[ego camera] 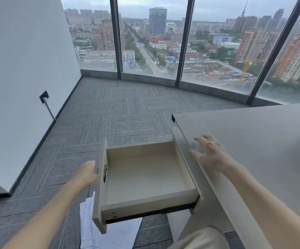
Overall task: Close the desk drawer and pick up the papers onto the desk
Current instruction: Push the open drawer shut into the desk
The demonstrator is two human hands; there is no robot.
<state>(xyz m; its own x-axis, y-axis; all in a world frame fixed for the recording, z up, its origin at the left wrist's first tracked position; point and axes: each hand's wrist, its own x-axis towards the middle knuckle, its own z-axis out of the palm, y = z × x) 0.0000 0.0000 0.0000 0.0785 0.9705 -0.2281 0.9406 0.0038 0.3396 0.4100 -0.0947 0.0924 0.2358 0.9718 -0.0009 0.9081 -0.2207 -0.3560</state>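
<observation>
Here, drawer (145, 178) open | papers (109, 234) half-hidden beneath | left hand (85, 174) blurred, grip unclear | right hand (211, 153) spread, empty.

High-rise office: desk (253, 133), window wall (145, 42)

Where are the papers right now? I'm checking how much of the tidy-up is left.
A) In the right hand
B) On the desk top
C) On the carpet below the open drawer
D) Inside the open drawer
C: the white papers lie on the grey carpet under the pulled-out drawer, whose inside is bare; neither hand holds any.
</observation>
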